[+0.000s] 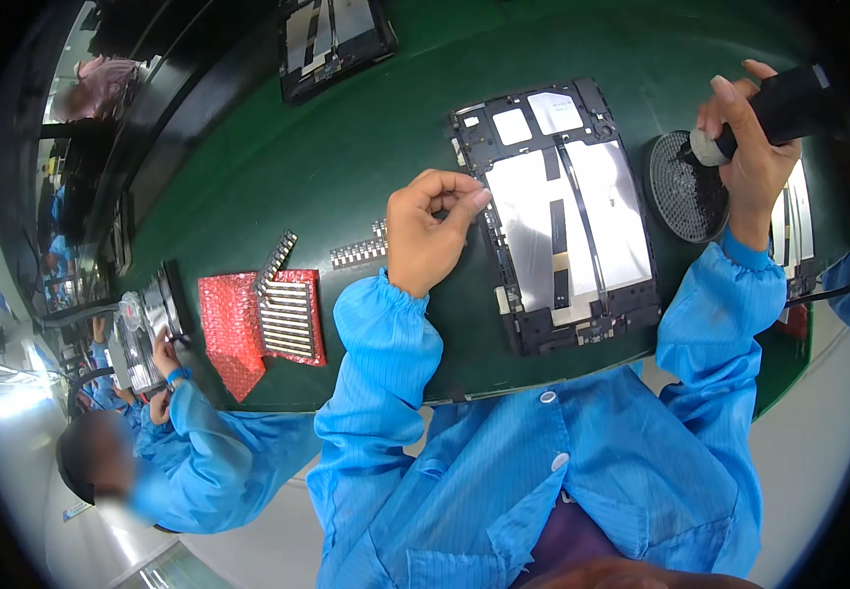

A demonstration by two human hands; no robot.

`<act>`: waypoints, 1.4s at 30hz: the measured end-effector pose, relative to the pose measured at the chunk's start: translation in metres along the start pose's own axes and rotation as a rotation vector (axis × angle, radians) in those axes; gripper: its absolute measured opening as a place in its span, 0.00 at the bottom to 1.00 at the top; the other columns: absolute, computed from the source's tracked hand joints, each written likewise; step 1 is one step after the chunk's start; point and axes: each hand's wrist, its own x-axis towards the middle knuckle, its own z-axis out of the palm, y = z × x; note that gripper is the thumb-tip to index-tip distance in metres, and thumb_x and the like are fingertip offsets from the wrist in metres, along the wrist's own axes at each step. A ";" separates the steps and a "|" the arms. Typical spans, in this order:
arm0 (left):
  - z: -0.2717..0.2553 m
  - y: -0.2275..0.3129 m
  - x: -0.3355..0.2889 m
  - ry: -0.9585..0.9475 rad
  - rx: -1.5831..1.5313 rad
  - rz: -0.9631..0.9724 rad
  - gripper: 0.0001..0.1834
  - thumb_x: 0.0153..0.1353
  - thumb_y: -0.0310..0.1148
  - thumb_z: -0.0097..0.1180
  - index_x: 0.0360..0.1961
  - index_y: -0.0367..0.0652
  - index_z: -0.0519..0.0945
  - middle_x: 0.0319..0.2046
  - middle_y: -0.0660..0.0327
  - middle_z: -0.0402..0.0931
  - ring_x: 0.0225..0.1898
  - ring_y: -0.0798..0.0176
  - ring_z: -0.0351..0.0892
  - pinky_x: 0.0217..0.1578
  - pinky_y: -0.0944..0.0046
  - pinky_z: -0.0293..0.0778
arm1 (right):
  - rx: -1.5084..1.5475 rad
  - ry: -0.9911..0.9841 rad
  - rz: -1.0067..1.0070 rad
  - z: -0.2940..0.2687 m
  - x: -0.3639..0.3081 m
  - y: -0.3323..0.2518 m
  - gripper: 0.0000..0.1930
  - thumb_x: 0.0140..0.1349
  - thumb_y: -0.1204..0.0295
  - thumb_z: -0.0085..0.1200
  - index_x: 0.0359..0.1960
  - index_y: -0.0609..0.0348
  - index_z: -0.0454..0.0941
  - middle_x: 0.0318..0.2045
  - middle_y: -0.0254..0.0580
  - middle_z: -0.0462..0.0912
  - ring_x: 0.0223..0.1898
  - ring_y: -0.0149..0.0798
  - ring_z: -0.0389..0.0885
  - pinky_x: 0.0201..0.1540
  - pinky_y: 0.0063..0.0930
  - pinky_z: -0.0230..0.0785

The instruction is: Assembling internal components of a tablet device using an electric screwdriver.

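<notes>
Strips (pixel 288 319) rest on red wrap (pixel 223 319), left of tablet (pixel 619 211).

The opened tablet (pixel 528 231) shows smooth, mirror-bright metallic plates in a matt black, plastic-looking frame. The black cylinder (pixel 788 106) looks like smooth, dull plastic. The round dish (pixel 673 191) appears rough and pebbly. The green tabletop (pixel 396 123) has a soft sheen; red bubble wrap (pixel 229 329) is glossy and bumpy; the blue smock (pixel 489 456) is creased cloth.

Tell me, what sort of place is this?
Likely an electronics assembly or repair workshop: an opened tablet-like device lies on a green worktop, strips of small parts sit on red bubble wrap, and a co-worker wears blue workwear.
</notes>
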 end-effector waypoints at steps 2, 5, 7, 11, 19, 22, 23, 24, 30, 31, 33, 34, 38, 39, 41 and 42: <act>-0.001 0.002 -0.001 0.011 -0.012 -0.009 0.05 0.55 0.27 0.60 0.32 0.38 0.79 0.23 0.67 0.77 0.25 0.76 0.74 0.19 0.78 0.67 | 0.005 -0.013 -0.011 0.002 0.001 0.001 0.19 0.52 0.75 0.61 0.45 0.68 0.70 0.16 0.37 0.74 0.17 0.30 0.72 0.25 0.29 0.67; -0.002 0.004 0.003 -0.027 -0.021 -0.024 0.07 0.52 0.23 0.61 0.33 0.36 0.78 0.28 0.63 0.76 0.26 0.75 0.75 0.24 0.76 0.70 | 0.052 -0.031 -0.023 -0.002 0.003 -0.003 0.19 0.49 0.71 0.65 0.42 0.63 0.75 0.18 0.38 0.77 0.19 0.31 0.76 0.26 0.25 0.69; -0.003 0.004 0.004 -0.041 -0.011 -0.039 0.11 0.49 0.20 0.63 0.35 0.33 0.78 0.33 0.58 0.76 0.27 0.73 0.75 0.29 0.74 0.72 | 0.059 0.003 0.018 0.003 -0.001 -0.012 0.19 0.50 0.74 0.63 0.44 0.66 0.73 0.17 0.38 0.76 0.18 0.31 0.75 0.26 0.26 0.69; -0.003 0.009 0.018 0.013 0.047 0.121 0.33 0.40 0.23 0.69 0.51 0.36 0.72 0.53 0.50 0.66 0.25 0.68 0.75 0.31 0.70 0.74 | 0.237 -0.038 0.004 0.015 -0.010 -0.039 0.21 0.54 0.76 0.56 0.50 0.66 0.67 0.17 0.39 0.73 0.16 0.32 0.72 0.26 0.29 0.69; -0.016 0.005 0.052 -0.312 0.138 0.155 0.48 0.35 0.28 0.73 0.60 0.31 0.62 0.62 0.48 0.54 0.22 0.69 0.72 0.28 0.71 0.72 | 0.384 -0.511 -0.097 0.097 -0.028 -0.075 0.21 0.59 0.78 0.49 0.53 0.66 0.60 0.17 0.38 0.70 0.16 0.31 0.70 0.22 0.25 0.66; -0.014 0.002 0.056 -0.341 0.122 0.128 0.47 0.35 0.28 0.73 0.59 0.32 0.62 0.61 0.49 0.56 0.22 0.70 0.72 0.27 0.71 0.72 | 0.360 -0.432 -0.027 0.126 -0.036 -0.064 0.21 0.53 0.83 0.57 0.48 0.68 0.64 0.18 0.39 0.75 0.17 0.28 0.74 0.20 0.19 0.65; -0.013 0.000 0.058 -0.358 0.122 0.139 0.47 0.35 0.28 0.73 0.59 0.32 0.62 0.60 0.49 0.57 0.23 0.70 0.72 0.27 0.71 0.72 | 0.369 -0.435 -0.013 0.131 -0.038 -0.057 0.20 0.53 0.83 0.58 0.47 0.68 0.65 0.18 0.38 0.75 0.17 0.28 0.74 0.19 0.19 0.65; -0.014 0.000 0.057 -0.366 0.124 0.146 0.47 0.35 0.28 0.72 0.59 0.32 0.63 0.60 0.50 0.57 0.23 0.70 0.72 0.27 0.71 0.72 | 0.385 -0.444 0.002 0.136 -0.040 -0.052 0.19 0.53 0.83 0.59 0.46 0.68 0.66 0.18 0.38 0.75 0.17 0.27 0.74 0.19 0.18 0.64; -0.015 0.005 0.053 -0.312 0.204 0.134 0.46 0.35 0.27 0.72 0.60 0.37 0.64 0.59 0.54 0.60 0.25 0.69 0.72 0.29 0.70 0.73 | 0.377 -0.458 0.049 0.147 -0.043 -0.042 0.19 0.53 0.82 0.59 0.46 0.68 0.67 0.17 0.37 0.75 0.17 0.26 0.73 0.19 0.17 0.64; -0.014 0.004 0.054 -0.314 0.201 0.134 0.46 0.35 0.27 0.72 0.60 0.37 0.64 0.59 0.54 0.60 0.25 0.69 0.72 0.29 0.70 0.73 | 0.374 -0.459 0.050 0.147 -0.043 -0.042 0.19 0.53 0.82 0.59 0.46 0.68 0.67 0.17 0.37 0.75 0.17 0.26 0.73 0.19 0.17 0.64; -0.013 0.001 0.055 -0.308 0.182 0.161 0.46 0.35 0.26 0.72 0.59 0.37 0.64 0.58 0.55 0.60 0.24 0.68 0.72 0.29 0.70 0.73 | 0.377 -0.463 0.047 0.147 -0.043 -0.039 0.19 0.53 0.82 0.59 0.46 0.68 0.67 0.17 0.37 0.75 0.17 0.26 0.73 0.19 0.17 0.64; -0.014 0.001 0.055 -0.309 0.182 0.159 0.46 0.35 0.26 0.72 0.59 0.37 0.64 0.58 0.55 0.60 0.24 0.68 0.72 0.29 0.70 0.73 | 0.377 -0.463 0.049 0.148 -0.043 -0.038 0.19 0.53 0.82 0.59 0.46 0.68 0.67 0.17 0.37 0.75 0.17 0.26 0.73 0.19 0.17 0.64; -0.012 0.002 0.056 -0.317 0.159 0.116 0.45 0.34 0.24 0.71 0.59 0.36 0.65 0.58 0.55 0.61 0.24 0.69 0.72 0.28 0.70 0.73 | 0.380 -0.468 0.042 0.148 -0.042 -0.038 0.19 0.53 0.83 0.59 0.46 0.68 0.67 0.17 0.37 0.75 0.17 0.27 0.73 0.19 0.18 0.64; -0.012 0.002 0.057 -0.326 0.142 0.099 0.45 0.34 0.24 0.71 0.59 0.36 0.65 0.58 0.55 0.61 0.24 0.69 0.72 0.27 0.70 0.73 | 0.383 -0.466 0.049 0.148 -0.043 -0.038 0.19 0.52 0.82 0.59 0.46 0.68 0.67 0.17 0.38 0.75 0.17 0.27 0.73 0.19 0.18 0.64; -0.011 0.002 0.056 -0.315 0.140 0.112 0.45 0.34 0.24 0.71 0.58 0.36 0.65 0.57 0.55 0.61 0.24 0.70 0.72 0.27 0.71 0.73 | 0.346 -0.483 0.012 0.147 -0.042 -0.037 0.19 0.52 0.83 0.59 0.45 0.67 0.67 0.18 0.38 0.75 0.17 0.27 0.73 0.19 0.18 0.64; -0.011 0.001 0.056 -0.302 0.138 0.124 0.45 0.34 0.24 0.71 0.58 0.36 0.65 0.57 0.55 0.62 0.23 0.70 0.72 0.26 0.71 0.73 | 0.310 -0.502 -0.026 0.148 -0.042 -0.037 0.18 0.52 0.83 0.59 0.44 0.67 0.67 0.18 0.38 0.75 0.17 0.26 0.73 0.18 0.17 0.64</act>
